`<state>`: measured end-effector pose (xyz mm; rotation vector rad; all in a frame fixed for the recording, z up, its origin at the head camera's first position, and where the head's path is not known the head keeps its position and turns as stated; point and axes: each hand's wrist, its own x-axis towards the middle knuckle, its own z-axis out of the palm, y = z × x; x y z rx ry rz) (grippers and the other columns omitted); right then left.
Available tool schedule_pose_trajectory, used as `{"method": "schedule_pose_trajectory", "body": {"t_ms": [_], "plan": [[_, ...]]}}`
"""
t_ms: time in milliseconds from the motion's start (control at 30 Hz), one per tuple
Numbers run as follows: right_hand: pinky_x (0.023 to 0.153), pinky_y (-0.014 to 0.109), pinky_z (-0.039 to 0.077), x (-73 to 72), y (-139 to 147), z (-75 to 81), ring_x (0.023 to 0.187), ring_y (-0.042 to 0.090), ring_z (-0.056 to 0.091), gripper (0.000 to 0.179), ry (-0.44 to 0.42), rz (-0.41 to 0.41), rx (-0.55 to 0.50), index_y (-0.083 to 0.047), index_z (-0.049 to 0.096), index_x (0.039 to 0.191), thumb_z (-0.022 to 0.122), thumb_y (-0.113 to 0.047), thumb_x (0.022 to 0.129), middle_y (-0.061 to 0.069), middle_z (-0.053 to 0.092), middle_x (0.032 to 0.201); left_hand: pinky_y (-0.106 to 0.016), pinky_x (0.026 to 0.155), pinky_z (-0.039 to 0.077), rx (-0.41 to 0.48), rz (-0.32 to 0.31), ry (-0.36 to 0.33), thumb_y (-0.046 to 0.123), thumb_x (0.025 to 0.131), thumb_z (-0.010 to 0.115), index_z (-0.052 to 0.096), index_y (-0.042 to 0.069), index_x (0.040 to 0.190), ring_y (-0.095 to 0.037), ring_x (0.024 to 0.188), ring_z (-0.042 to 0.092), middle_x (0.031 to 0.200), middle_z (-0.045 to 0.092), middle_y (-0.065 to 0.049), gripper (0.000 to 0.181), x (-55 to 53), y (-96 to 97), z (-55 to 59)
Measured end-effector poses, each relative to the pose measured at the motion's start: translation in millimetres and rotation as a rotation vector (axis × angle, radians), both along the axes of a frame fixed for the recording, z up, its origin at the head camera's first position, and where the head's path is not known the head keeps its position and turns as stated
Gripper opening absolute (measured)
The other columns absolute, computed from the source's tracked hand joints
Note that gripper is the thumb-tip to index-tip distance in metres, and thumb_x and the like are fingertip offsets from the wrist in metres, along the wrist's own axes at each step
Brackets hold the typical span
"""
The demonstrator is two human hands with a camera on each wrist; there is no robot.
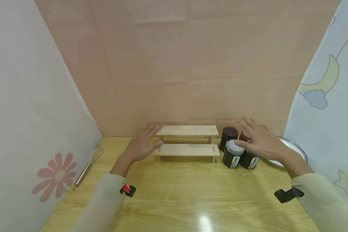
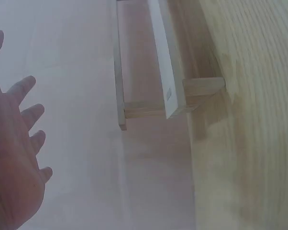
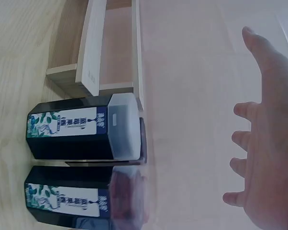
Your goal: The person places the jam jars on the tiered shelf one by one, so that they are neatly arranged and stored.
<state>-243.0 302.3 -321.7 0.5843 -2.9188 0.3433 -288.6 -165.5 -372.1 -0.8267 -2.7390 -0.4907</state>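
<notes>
the left hand and right hand have spread fingers and hold nothing; best move gently, so they don't bump the jars or wooden shelf.

Dark jars beside wooden shelf

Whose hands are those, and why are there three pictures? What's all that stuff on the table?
They're a person's own bare hands, not a robot's: the left hand and the right hand. The wide picture comes from a camera worn on the head, looking forward and down. The other two come from cameras on each wrist, so things look turned sideways. On the table stands a two-step wooden shelf. To its right are four jars with lids, then a plate partly hidden by the arm. A whisk is over on the left. Both hands are open, holding nothing.
</notes>
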Motion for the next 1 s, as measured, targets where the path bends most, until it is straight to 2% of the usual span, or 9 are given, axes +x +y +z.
{"method": "schedule_pose_trajectory", "body": {"t_ms": [167,267,333,433,500,567,800,900,1000], "plan": [[0.118,0.077,0.015,6.0,11.2,-5.4,0.158,0.049,0.011,0.088,0.022,-0.006,-0.034,-0.02,0.011,0.168,0.057,-0.054,0.101,0.02,0.011,0.174,-0.071,0.127,0.006,0.118,0.004,0.011,0.054,0.105,0.047,0.027,0.027,0.165,-0.032,0.163,0.011,0.174,0.019,0.0,0.068,-1.5,-6.0,-13.2],[0.115,0.08,0.015,9.1,18.7,-9.8,0.157,0.052,0.012,0.087,0.028,-0.015,-0.064,-0.017,0.013,0.167,0.058,-0.052,0.101,0.022,0.013,0.173,-0.072,0.125,0.013,0.207,0.006,0.021,0.047,0.105,0.052,0.032,0.021,0.163,-0.036,0.16,0.02,0.172,0.028,-0.006,0.067,-3.1,-7.6,-23.7],[0.113,0.082,0.016,10.8,23.3,-12.9,0.156,0.054,0.015,0.086,0.027,-0.022,-0.082,-0.017,0.014,0.167,0.058,-0.051,0.101,0.022,0.013,0.173,-0.071,0.124,0.019,0.29,-0.001,0.002,0.042,0.106,0.054,0.033,0.019,0.162,-0.038,0.158,0.026,0.169,0.032,-0.01,0.064,-5.1,-8.1,-31.8],[0.108,0.083,0.022,13.6,28.6,-19.0,0.153,0.056,0.02,0.085,0.002,-0.041,-0.12,-0.023,0.012,0.168,0.058,-0.05,0.102,0.017,0.011,0.174,-0.07,0.124,0.023,0.433,-0.014,-0.068,0.036,0.107,0.055,0.034,0.019,0.162,-0.039,0.156,0.029,0.168,0.034,-0.013,0.061,-8.0,-8.2,-45.2],[0.107,0.082,0.025,15.8,31.7,-22.8,0.152,0.057,0.023,0.084,-0.019,-0.061,-0.139,-0.026,0.01,0.168,0.057,-0.05,0.102,0.014,0.01,0.175,-0.068,0.125,0.023,0.522,-0.014,-0.143,0.034,0.108,0.054,0.034,0.02,0.162,-0.038,0.157,0.027,0.169,0.032,-0.012,0.059,-8.8,-7.2,-53.5],[0.107,0.08,0.028,17.2,34.0,-26.9,0.151,0.056,0.026,0.082,-0.03,-0.076,-0.166,-0.028,0.012,0.167,0.057,-0.05,0.102,0.013,0.011,0.175,-0.07,0.124,0.022,0.578,0.001,-0.197,0.034,0.108,0.054,0.035,0.02,0.161,-0.039,0.157,0.025,0.168,0.032,-0.011,0.058,-10.0,-6.1,-61.2],[0.105,0.077,0.034,18.0,44.0,-41.0,0.148,0.056,0.032,0.078,-0.059,-0.078,-0.305,-0.026,0.019,0.166,0.061,-0.042,0.102,0.021,0.023,0.17,-0.074,0.12,0.027,0.685,0.088,-0.285,0.034,0.104,0.062,0.047,0.014,0.152,-0.044,0.153,0.029,0.162,0.035,-0.015,0.054,-16.1,0.4,-83.1],[0.103,0.078,0.036,16.7,48.6,-48.5,0.145,0.056,0.036,0.078,-0.062,-0.104,-0.337,-0.031,0.018,0.166,0.062,-0.041,0.102,0.021,0.029,0.168,-0.069,0.122,0.028,0.737,0.121,-0.334,0.031,0.103,0.064,0.049,0.012,0.15,-0.043,0.151,0.032,0.16,0.038,-0.014,0.053,-17.0,3.3,-92.4],[0.098,0.08,0.039,15.1,54.7,-57.7,0.14,0.062,0.038,0.078,-0.076,-0.126,-0.352,-0.033,0.014,0.167,0.059,-0.043,0.103,0.026,0.031,0.166,-0.063,0.123,0.03,0.799,0.166,-0.372,0.026,0.103,0.064,0.049,0.01,0.15,-0.04,0.149,0.036,0.157,0.041,-0.015,0.051,-15.9,6.0,-100.7]]}}
